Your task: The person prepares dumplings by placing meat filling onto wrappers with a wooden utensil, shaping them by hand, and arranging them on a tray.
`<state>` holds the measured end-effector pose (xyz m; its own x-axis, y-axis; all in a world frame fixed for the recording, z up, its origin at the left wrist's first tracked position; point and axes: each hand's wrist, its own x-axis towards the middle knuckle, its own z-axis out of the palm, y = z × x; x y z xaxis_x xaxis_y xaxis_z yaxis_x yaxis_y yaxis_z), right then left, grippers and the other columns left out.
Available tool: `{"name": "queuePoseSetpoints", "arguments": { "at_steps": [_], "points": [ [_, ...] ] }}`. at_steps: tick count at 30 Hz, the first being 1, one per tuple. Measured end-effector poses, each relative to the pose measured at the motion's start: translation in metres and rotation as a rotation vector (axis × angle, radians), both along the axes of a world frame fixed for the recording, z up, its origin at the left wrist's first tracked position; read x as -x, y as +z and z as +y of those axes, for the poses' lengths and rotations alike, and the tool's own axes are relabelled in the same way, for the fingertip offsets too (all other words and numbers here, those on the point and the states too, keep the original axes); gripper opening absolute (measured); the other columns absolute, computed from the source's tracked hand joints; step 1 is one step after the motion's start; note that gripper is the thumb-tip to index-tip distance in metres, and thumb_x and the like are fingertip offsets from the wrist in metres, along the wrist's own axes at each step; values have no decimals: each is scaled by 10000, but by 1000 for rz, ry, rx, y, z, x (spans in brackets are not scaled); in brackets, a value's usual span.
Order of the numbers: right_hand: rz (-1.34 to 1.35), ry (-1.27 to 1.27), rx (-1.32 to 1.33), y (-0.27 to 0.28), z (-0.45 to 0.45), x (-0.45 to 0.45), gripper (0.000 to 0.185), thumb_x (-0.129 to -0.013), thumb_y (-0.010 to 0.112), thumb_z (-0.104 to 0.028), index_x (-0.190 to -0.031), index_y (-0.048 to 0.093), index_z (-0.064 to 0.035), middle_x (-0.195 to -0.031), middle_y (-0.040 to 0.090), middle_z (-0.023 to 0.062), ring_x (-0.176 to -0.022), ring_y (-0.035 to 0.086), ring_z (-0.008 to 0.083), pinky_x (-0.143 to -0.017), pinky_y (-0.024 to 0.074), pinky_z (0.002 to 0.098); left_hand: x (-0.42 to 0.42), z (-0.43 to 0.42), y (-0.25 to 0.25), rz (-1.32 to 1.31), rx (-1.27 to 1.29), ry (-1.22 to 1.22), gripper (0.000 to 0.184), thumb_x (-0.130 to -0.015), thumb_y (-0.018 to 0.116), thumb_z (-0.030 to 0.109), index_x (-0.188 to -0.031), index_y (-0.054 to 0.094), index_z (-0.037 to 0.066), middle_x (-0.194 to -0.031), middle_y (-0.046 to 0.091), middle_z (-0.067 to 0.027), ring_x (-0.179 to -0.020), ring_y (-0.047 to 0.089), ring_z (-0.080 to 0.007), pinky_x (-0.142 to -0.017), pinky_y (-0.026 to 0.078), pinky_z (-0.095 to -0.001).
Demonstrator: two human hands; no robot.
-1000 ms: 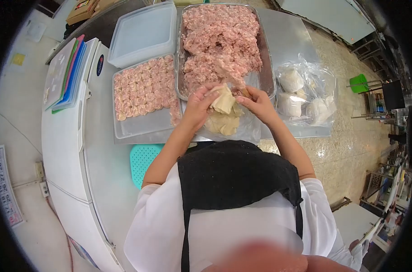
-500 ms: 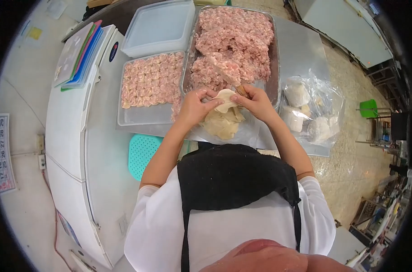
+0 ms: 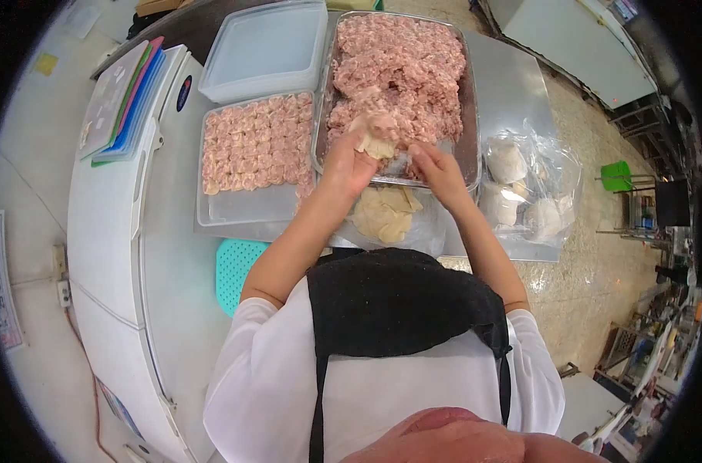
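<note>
My left hand (image 3: pixel 351 166) holds a pale round dumpling wrapper (image 3: pixel 378 148) over the near edge of a metal tray. A lump of pink minced meat (image 3: pixel 382 123) lies against the wrapper. My right hand (image 3: pixel 437 171) is closed on a narrow spatula, which the fingers mostly hide; its wooden handle showed earlier. Behind both hands, the metal tray (image 3: pixel 473 116) is heaped with minced meat (image 3: pixel 401 58). Below them lies a stack of wrappers (image 3: pixel 385 214) on a plastic sheet.
At left, a clear plastic tray (image 3: pixel 243 208) holds rows of filled dumplings (image 3: pixel 254 143). Behind it are stacked plastic containers (image 3: pixel 266 50). Bagged white lumps (image 3: pixel 509 162) lie on the right. Coloured boards (image 3: pixel 127 100) rest on a white freezer (image 3: pixel 111 255); a turquoise perforated stool (image 3: pixel 239 270) stands below.
My left hand has lifted a wrapper from above the stack, forward to the metal tray. My right hand has separated from it, and meat now sits at the wrapper.
</note>
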<state>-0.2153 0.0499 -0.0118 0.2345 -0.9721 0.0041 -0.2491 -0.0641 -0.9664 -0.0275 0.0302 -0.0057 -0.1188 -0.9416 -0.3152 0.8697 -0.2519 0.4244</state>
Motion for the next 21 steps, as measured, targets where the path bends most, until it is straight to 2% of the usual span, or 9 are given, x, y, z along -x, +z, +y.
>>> {"name": "queuePoseSetpoints", "arguments": {
  "at_steps": [2, 5, 8, 11, 14, 17, 20, 21],
  "points": [
    [179, -93, 285, -17, 4, -12, 285, -981, 528, -253, -978, 648, 5, -673, 511, 19, -642, 544, 156, -592, 424, 310, 1, -5, 17, 221, 54, -4, 481, -1018, 359, 333, -1400, 384, 43, -1356, 489, -159, -1263, 460, -340, -1085, 356, -491],
    [477, -25, 524, 9, 6, 1, 250, -957, 536, -232, -978, 627, 0, -754, 582, 117, -729, 630, 285, -642, 475, 390, -12, -11, 23, 226, -110, -26, 676, -984, 300, 535, -1400, 367, 7, -1425, 415, -181, -1320, 388, -357, -1129, 270, -513],
    [983, 73, 341, 68, 27, 7, 213, -895, 570, -171, -1058, 612, -40, -832, 618, 138, -739, 630, 367, -627, 497, 453, -11, -19, -14, 235, -20, -1, 748, -932, 345, 621, -1391, 378, 32, -1416, 408, -209, -1323, 378, -375, -1129, 244, -548],
    [974, 4, 493, 65, 39, 2, 206, -875, 552, -123, -1067, 576, -52, -792, 591, 130, -726, 636, 361, -592, 505, 459, -9, -21, -6, 259, -124, -28, 759, -923, 354, 639, -1379, 383, 33, -1430, 378, -232, -1337, 339, -425, -1115, 226, -601],
    [933, 92, 482, 54, 31, 16, 207, -876, 529, -102, -1076, 571, -68, -795, 582, 130, -707, 636, 350, -573, 504, 448, -6, -12, 39, 176, -139, -73, 763, -907, 372, 664, -1326, 419, 27, -1421, 381, -244, -1324, 343, -447, -1095, 232, -633],
    [1154, 26, 428, 109, 45, 14, 223, -911, 548, -162, -1114, 587, -77, -806, 582, 128, -743, 634, 330, -618, 495, 434, -9, -16, 29, 196, -93, -107, 728, -893, 453, 643, -1237, 471, 1, -1416, 387, -248, -1327, 343, -437, -1093, 269, -607],
    [995, 38, 544, 85, 41, 8, 257, -902, 565, -183, -1131, 594, -70, -818, 590, 126, -755, 632, 333, -616, 495, 440, 5, -11, 48, 73, -99, -50, 683, -882, 546, 571, -1212, 480, -23, -1348, 463, -238, -1278, 419, -405, -1085, 318, -571],
    [983, 53, 519, 91, 40, 11, 258, -911, 562, -193, -1128, 601, -59, -830, 604, 130, -768, 635, 332, -632, 498, 431, 7, -11, 47, 108, -132, -29, 666, -884, 562, 537, -1220, 474, -32, -1314, 492, -225, -1251, 448, -388, -1077, 336, -559]
  ]
}}
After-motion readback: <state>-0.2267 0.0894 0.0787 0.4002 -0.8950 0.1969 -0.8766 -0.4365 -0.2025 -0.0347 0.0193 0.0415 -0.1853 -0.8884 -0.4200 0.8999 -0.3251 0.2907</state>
